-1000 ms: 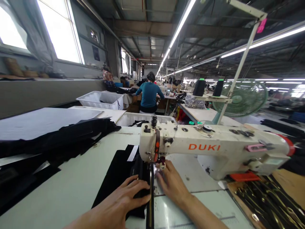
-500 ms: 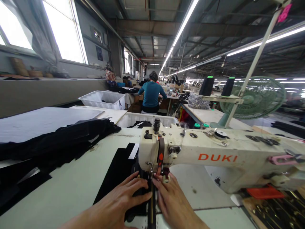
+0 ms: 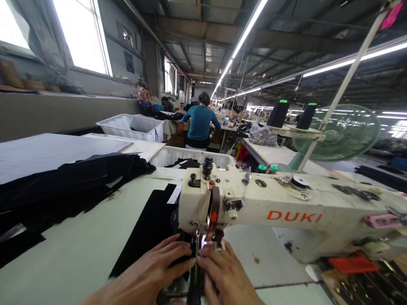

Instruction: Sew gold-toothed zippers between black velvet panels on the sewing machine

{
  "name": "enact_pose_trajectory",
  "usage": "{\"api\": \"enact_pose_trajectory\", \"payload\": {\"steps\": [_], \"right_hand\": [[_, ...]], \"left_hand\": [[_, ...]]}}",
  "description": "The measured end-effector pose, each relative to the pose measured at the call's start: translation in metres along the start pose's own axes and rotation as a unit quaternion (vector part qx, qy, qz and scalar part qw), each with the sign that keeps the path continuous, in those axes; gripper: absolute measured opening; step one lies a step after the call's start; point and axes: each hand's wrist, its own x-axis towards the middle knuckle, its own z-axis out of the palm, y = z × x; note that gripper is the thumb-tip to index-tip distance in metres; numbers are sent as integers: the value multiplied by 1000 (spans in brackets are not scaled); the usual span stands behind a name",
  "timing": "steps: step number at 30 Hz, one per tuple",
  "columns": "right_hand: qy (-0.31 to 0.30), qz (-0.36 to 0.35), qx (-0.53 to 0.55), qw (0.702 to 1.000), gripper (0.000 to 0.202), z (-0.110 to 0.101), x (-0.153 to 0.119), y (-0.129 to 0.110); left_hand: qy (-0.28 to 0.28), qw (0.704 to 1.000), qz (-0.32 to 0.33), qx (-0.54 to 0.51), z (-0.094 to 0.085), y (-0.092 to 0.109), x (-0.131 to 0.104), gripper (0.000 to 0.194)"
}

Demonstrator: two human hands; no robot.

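Note:
Black fabric (image 3: 140, 231) lies on the pale table, running under the head of the sewing machine (image 3: 254, 203). Down from the presser foot area toward me comes a narrow black strip with a faint gold line, like a zipper (image 3: 194, 284). My left hand (image 3: 159, 267) rests on the fabric left of the strip, fingers stretched forward and fingertips at its edge. On the strip's right side, my right hand (image 3: 222, 271) has its fingers bent and pressed together at the strip, close below the needle area. The needle and the right fingertips' exact grip are partly hidden.
A pile of black fabric pieces (image 3: 79, 182) lies on the left. White bins (image 3: 130, 127) stand beyond the table. A box of dark strips with gold glints (image 3: 365, 279) sits at right. Ahead, a person in a teal top (image 3: 202, 120) sits; a green fan (image 3: 340, 133) stands right.
My right fingers have drawn back slightly from the presser foot, and a bright light now shows there. Both hands stay on the work. The view has shifted a little.

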Motion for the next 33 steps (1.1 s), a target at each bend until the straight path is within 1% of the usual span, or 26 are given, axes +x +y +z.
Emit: {"api": "enact_pose_trajectory", "payload": {"steps": [3, 6, 8, 10, 13, 15, 21, 23, 26, 28, 31, 33], "right_hand": [[5, -6, -41, 999, 44, 1, 1, 0], [-7, -3, -69, 998, 47, 1, 3, 0], [0, 1, -86, 996, 48, 2, 3, 1], [3, -2, -101, 995, 47, 4, 3, 2], [-10, -6, -113, 994, 47, 5, 2, 3], [-14, -6, -117, 993, 47, 4, 1, 3], [4, -17, -132, 991, 48, 2, 1, 3], [-5, -10, -131, 991, 50, 1, 1, 3], [-26, -5, -131, 991, 53, 1, 1, 3], [-28, -3, -135, 990, 52, 0, 1, 2], [-22, -3, -141, 990, 52, -1, 2, 2], [-26, -23, -155, 987, 55, -2, 2, 3]], "left_hand": [[-10, 1000, -6, 1, 3, -7, 1, 69], [7, 1000, -18, -12, 8, -12, -1, 69], [16, 999, -28, -22, 12, -15, -2, 68], [13, 999, -32, -24, 16, -17, -3, 68], [6, 999, -34, -24, 18, -19, -3, 68], [12, 999, -35, -30, 17, -19, -2, 67], [20, 997, -24, -71, 14, -23, 2, 61], [14, 997, -23, -72, 14, -25, 3, 61], [9, 997, -13, -72, 15, -26, 4, 66], [13, 997, -8, -78, 14, -26, 5, 68], [11, 996, -20, -90, 10, -23, 8, 67], [2, 994, -30, -108, 4, -20, 12, 66]]}}
